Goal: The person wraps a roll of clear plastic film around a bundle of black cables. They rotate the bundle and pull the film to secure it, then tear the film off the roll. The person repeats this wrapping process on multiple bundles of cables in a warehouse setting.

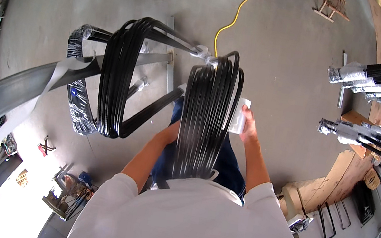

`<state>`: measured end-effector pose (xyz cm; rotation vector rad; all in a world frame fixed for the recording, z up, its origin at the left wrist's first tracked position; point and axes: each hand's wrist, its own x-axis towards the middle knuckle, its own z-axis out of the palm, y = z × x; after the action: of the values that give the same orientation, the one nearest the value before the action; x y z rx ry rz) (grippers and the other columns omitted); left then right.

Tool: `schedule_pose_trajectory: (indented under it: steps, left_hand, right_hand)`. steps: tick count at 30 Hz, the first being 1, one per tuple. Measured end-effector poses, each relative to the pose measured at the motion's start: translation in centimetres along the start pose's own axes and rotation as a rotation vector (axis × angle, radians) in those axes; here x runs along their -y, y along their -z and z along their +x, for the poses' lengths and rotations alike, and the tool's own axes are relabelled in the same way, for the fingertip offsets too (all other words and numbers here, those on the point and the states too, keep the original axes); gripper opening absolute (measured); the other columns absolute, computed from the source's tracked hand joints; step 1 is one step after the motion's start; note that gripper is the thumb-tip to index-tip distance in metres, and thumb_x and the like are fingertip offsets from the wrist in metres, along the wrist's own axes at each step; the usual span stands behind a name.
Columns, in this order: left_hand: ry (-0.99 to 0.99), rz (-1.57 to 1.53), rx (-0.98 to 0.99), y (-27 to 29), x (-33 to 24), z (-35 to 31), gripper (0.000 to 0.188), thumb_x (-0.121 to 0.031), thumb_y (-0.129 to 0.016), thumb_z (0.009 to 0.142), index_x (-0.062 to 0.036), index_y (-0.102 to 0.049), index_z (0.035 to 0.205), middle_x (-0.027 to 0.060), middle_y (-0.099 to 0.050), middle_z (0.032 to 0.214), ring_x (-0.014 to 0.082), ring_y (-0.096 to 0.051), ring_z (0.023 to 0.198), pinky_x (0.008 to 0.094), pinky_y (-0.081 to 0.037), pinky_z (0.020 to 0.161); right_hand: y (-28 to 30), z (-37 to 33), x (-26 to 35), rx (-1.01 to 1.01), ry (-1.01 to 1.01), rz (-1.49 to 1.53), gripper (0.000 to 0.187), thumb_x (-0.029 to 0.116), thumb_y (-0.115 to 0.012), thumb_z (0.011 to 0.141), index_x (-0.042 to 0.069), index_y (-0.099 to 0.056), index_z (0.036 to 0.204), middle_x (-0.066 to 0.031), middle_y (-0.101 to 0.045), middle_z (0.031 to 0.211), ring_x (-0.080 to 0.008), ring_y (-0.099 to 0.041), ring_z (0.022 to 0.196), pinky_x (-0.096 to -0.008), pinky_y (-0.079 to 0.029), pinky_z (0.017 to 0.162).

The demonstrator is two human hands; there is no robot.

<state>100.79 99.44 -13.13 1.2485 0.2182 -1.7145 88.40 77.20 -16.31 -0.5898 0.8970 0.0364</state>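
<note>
Just right of the black tubes (202, 121), in head view: gripping a white roll (238, 119) with the right hand (248, 126), closed on its right edge, perhaps to clear the tubes. Behind them, reaching with the left hand (172, 130), mostly hidden; cannot tell whether holding anything. Left of both grips, apparently using a beam (23, 82) to bear loops (118, 78).

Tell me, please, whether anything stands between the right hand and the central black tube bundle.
Only the white film roll in the right hand shows between it and the black tube bundle; nothing else visible blocks the way. Whether roll and bundle touch is unclear.
</note>
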Motion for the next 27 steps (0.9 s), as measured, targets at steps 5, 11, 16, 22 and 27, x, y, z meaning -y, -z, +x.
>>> schedule_pose_trajectory:
  steps: [5,11,16,22,27]
  left_hand:
    - [-0.036,-0.032,0.037,-0.6,9.3,-1.0,0.036,-0.026,-0.048,0.087,-0.0066,-0.052,0.116,0.0078,-0.058,0.103,0.0189,-0.055,0.095,0.0322,-0.046,0.079]
    - [-0.040,-0.429,0.047,-0.9,13.7,0.0,0.036,-0.029,-0.046,0.087,-0.0068,-0.052,0.114,0.0072,-0.059,0.100,0.0188,-0.056,0.090,0.0323,-0.047,0.076]
    - [-0.079,-0.577,0.061,-1.1,15.1,0.3,0.036,-0.032,-0.045,0.086,-0.0070,-0.053,0.112,0.0067,-0.059,0.098,0.0187,-0.056,0.086,0.0323,-0.048,0.074]
    - [-0.162,-0.791,0.093,-1.7,15.4,1.6,0.037,-0.034,-0.043,0.086,-0.0072,-0.054,0.109,0.0061,-0.059,0.094,0.0186,-0.057,0.081,0.0324,-0.049,0.071]
    - [-0.309,-0.743,-0.179,-2.0,15.0,2.6,0.027,-0.030,-0.047,0.086,-0.0068,-0.054,0.096,0.0037,-0.057,0.081,0.0145,-0.057,0.069,0.0298,-0.050,0.060]
  right_hand:
    - [2.0,-4.1,-4.6,0.076,-0.153,0.137,0.068,0.044,-0.067,0.067,0.000,-0.047,0.114,-0.0118,-0.057,0.102,-0.0235,-0.056,0.094,-0.0386,-0.045,0.083]
    - [2.1,-6.7,-8.0,0.149,-0.129,0.072,0.074,0.042,-0.069,0.064,0.005,-0.040,0.122,-0.0093,-0.053,0.110,-0.0229,-0.052,0.100,-0.0389,-0.041,0.088]
    - [1.6,-8.1,-8.6,0.185,-0.056,0.148,0.073,0.037,-0.070,0.064,0.002,-0.040,0.122,-0.0106,-0.053,0.111,-0.0235,-0.051,0.103,-0.0384,-0.039,0.091]
    - [6.5,-8.4,-10.0,0.169,-0.026,0.244,0.071,0.038,-0.069,0.063,0.000,-0.046,0.118,-0.0131,-0.056,0.108,-0.0268,-0.053,0.101,-0.0406,-0.040,0.090]
    - [7.7,-7.1,-10.1,0.292,0.059,0.333,0.064,0.046,-0.066,0.065,0.002,-0.054,0.109,-0.0120,-0.060,0.100,-0.0270,-0.058,0.090,-0.0399,-0.047,0.080]
